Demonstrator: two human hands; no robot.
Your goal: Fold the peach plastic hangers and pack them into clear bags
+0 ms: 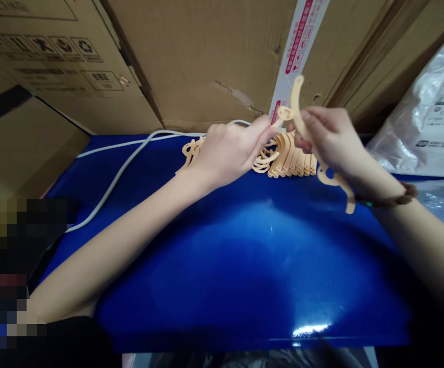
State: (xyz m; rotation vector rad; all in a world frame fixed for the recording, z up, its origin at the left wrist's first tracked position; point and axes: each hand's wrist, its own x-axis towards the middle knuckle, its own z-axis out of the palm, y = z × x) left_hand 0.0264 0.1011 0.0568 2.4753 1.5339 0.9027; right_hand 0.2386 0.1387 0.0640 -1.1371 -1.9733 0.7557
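Note:
My left hand [231, 148] is closed in a pinch on the small round end of a peach plastic piece [283, 113] above the back of the blue surface [222, 266]. My right hand [331, 140] is closed round a long curved peach plastic hook [296, 99] that sticks up past my fingers, with its lower end showing under my wrist. Both hands meet at the two parts. Just behind and below them lies a row of the same peach plastic hooks [293, 161], stacked side by side.
Big cardboard boxes [191, 61] wall off the back and left. A white cable [122, 171] runs across the blue surface's back left. A clear plastic bag with labels [432, 117] sits at the right. A pixelated patch covers the lower left.

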